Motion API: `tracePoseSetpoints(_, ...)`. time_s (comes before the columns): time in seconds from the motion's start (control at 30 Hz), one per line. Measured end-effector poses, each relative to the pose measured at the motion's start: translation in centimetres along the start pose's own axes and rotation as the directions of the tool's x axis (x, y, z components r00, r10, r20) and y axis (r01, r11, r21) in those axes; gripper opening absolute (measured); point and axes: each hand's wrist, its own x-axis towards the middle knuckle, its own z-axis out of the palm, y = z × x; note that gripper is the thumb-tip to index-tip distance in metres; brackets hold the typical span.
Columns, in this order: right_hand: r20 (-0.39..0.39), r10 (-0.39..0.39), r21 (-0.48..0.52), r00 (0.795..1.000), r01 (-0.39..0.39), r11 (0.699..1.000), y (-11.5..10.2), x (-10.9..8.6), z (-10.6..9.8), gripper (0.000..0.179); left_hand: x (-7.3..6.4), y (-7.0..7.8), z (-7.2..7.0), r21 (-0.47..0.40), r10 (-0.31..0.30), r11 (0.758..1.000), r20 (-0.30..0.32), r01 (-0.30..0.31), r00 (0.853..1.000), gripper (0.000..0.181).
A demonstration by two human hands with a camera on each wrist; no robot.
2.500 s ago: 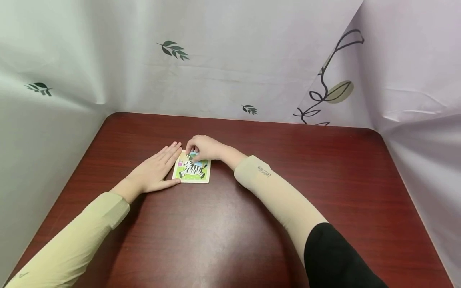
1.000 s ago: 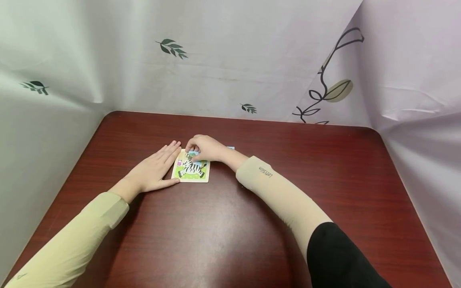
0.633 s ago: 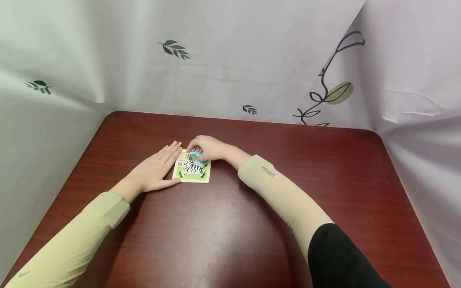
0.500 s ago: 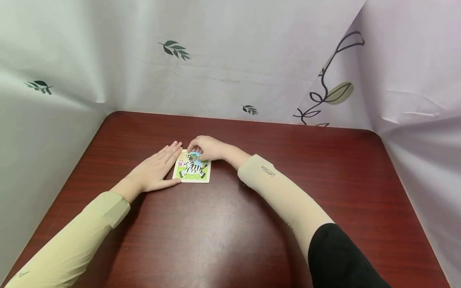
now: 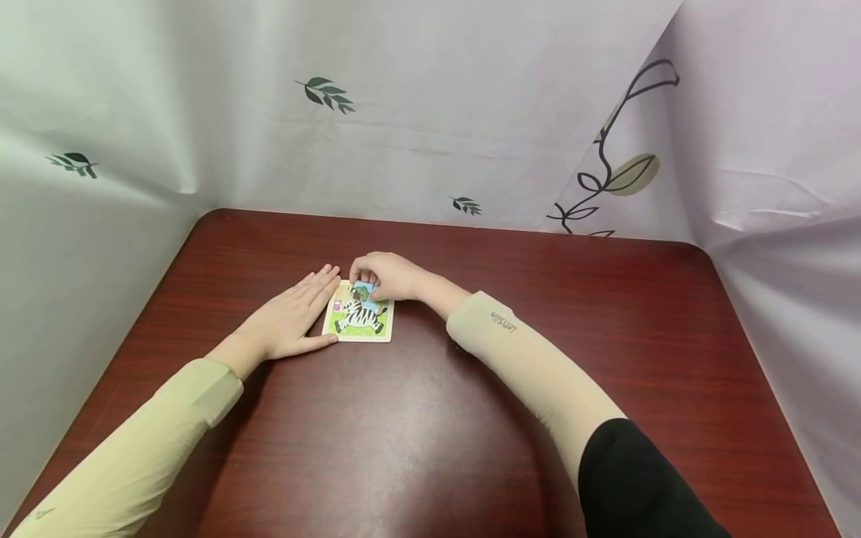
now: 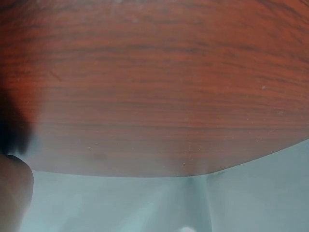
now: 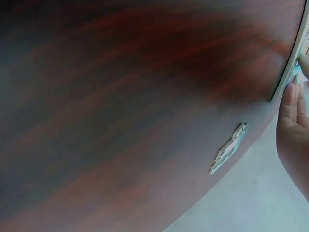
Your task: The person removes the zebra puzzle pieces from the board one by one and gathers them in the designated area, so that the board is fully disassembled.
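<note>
A square zebra jigsaw puzzle (image 5: 359, 326) with a pale frame lies on the table, left of the middle. My left hand (image 5: 289, 321) rests flat against its left edge, fingers straight and thumb at the near corner. Over the puzzle's upper part, my right hand (image 5: 386, 275) pinches a blue and green puzzle piece (image 5: 364, 291) between thumb and fingers. Whether that piece sits flush is hidden by the fingers. In the right wrist view, the right hand (image 7: 294, 116) appears at the edge beside the puzzle frame (image 7: 289, 67). The left wrist view shows only a bit of the left hand (image 6: 14, 191).
Another loose puzzle piece (image 7: 229, 149) lies on the table near the far edge, hidden behind the right wrist in the head view. The dark red wooden table (image 5: 403, 418) is bordered by a pale leaf-printed curtain (image 5: 403, 134) at the back and sides.
The right hand stays over the puzzle's top while its fingers shift slightly, and more of the blue and green piece shows. The left hand has not moved.
</note>
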Motion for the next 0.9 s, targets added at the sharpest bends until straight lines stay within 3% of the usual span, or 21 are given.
tracePoseSetpoints(0.23,-0.052,-0.036,0.024,0.998,0.037,0.999,0.4,0.0,0.1,0.022,-0.1,0.1,0.0,-0.002,0.001,1.0,0.006,-0.001,1.0,0.103)
tracePoseSetpoints(0.5,-0.081,-0.015,0.169,0.997,0.029,0.985,0.6,-0.1,-0.4,0.017,0.0,0.2,-0.1,-0.002,0.003,1.0,-0.002,-0.003,1.0,0.103)
tracePoseSetpoints(0.9,-0.159,0.061,0.258,0.985,-0.018,0.966,1.9,-3.3,-3.3,0.012,-0.1,-0.3,0.5,-0.009,0.043,0.999,-0.069,-0.044,0.997,0.102)
